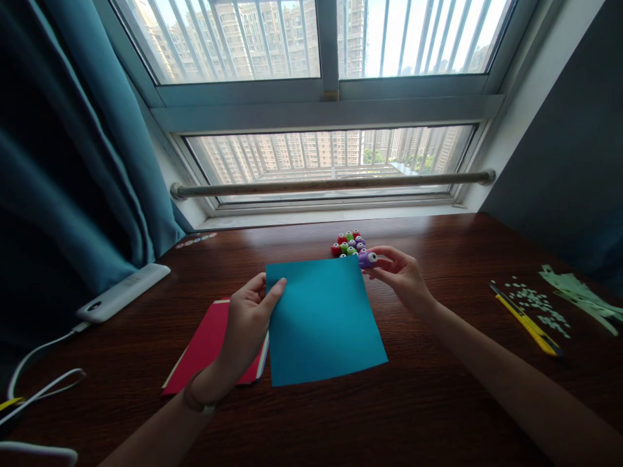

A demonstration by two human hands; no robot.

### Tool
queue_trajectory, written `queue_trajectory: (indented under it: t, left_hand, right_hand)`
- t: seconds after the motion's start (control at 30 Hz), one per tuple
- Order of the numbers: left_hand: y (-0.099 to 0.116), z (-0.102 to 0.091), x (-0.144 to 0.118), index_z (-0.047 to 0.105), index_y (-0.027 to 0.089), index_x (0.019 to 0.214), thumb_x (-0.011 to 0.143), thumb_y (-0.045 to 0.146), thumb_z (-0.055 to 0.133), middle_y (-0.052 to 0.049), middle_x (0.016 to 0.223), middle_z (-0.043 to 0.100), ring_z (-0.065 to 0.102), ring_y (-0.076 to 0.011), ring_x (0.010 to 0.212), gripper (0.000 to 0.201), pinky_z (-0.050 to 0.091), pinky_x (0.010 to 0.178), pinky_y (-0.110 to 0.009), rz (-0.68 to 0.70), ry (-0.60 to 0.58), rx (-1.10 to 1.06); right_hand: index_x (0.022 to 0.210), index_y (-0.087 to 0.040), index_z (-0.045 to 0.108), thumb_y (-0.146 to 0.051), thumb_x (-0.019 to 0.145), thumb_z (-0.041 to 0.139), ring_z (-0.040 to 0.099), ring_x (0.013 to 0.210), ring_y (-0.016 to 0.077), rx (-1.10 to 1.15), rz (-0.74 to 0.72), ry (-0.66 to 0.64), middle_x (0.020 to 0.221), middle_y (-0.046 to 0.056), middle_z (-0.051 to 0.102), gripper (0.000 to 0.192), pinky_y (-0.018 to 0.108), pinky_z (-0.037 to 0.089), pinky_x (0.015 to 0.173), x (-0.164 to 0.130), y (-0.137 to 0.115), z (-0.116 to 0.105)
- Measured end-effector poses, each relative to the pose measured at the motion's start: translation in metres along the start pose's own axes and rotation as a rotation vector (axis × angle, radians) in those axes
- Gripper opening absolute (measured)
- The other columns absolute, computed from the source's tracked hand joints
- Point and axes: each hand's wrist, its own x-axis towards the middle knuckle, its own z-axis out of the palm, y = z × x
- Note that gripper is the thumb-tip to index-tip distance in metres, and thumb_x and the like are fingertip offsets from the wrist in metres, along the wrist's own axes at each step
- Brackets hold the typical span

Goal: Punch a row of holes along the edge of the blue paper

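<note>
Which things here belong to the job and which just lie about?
Probably belong:
- blue sheet in left hand
- purple piece in right hand
- colourful pieces behind
- red-topped paper stack

Apparently lying about:
- yellow cutter
- pale green strips
- small pale bits
- white device

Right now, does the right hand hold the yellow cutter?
No, the right hand holds a small purple object, while the yellow cutter lies on the table.

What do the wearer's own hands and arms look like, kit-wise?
Left hand: no glove, no sleeve in view; a narrow, dark band circles the wrist, with a paler piece at its lower edge. Too dim to tell if it's a watch or bracelet. Right hand: no glove, no sleeve in view, nothing seen on the wrist.
</note>
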Motion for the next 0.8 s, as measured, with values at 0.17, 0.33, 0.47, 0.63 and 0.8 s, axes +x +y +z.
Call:
queue_trajectory:
  t: [0.17, 0.33, 0.47, 0.63, 0.8]
  left_hand:
    - [-0.0017, -0.0013, -0.0008, 0.059, 0.017, 0.088, 0.069, 0.038, 0.071, 0.004, 0.063, 0.054, 0.05, -0.0099, 0.051, 0.031, 0.04, 0.046, -0.018, -0.014, -0.031, -0.028]
    - [0.0008, -0.0004, -0.0013, 0.059, 0.017, 0.087, 0.068, 0.037, 0.071, 0.004, 0.061, 0.054, 0.049, -0.0095, 0.048, 0.031, 0.04, 0.044, -0.018, -0.043, -0.031, -0.054]
    - [0.0032, 0.0006, -0.001, 0.059, 0.016, 0.086, 0.067, 0.036, 0.072, 0.002, 0.064, 0.059, 0.052, -0.0105, 0.051, 0.03, 0.043, 0.047, -0.018, -0.053, -0.018, -0.088]
    - [0.0023, -0.0001, 0.0, 0.06, 0.015, 0.092, 0.066, 0.035, 0.072, 0.001, 0.063, 0.06, 0.053, -0.0116, 0.048, 0.034, 0.043, 0.045, -0.02, -0.093, -0.007, -0.106]
    - [0.0042, 0.0007, 0.0002, 0.06, 0.016, 0.091, 0.066, 0.034, 0.071, 0.001, 0.062, 0.061, 0.054, -0.0125, 0.048, 0.033, 0.045, 0.045, -0.02, -0.102, 0.016, -0.112]
  right_hand:
    - [0.096, -0.018, 0.061, -0.02, 0.069, 0.073, 0.064, 0.078, 0.0168, -0.014, -0.002, 0.039, 0.089, 0.003, 0.066, 0.03, 0.028, 0.053, 0.069, -0.0015, 0.0019, 0.0025]
    - [0.095, -0.018, 0.06, -0.018, 0.068, 0.074, 0.063, 0.082, 0.017, -0.019, -0.004, 0.021, 0.092, 0.004, 0.065, 0.031, 0.026, 0.053, 0.068, -0.0021, -0.0004, 0.0029]
    - [0.096, -0.018, 0.062, -0.019, 0.069, 0.073, 0.062, 0.083, 0.0168, -0.037, -0.027, -0.018, 0.093, 0.004, 0.062, 0.029, 0.026, 0.053, 0.067, -0.0019, -0.0021, 0.0016]
    - [0.096, -0.02, 0.064, -0.019, 0.069, 0.073, 0.06, 0.084, 0.0164, -0.066, -0.079, -0.029, 0.097, 0.003, 0.056, 0.028, 0.029, 0.054, 0.072, -0.0025, -0.0009, 0.001]
    - [0.098, -0.023, 0.066, -0.017, 0.069, 0.072, 0.06, 0.085, 0.017, -0.072, -0.116, -0.054, 0.1, 0.004, 0.055, 0.03, 0.031, 0.054, 0.075, -0.0017, -0.0004, 0.0015]
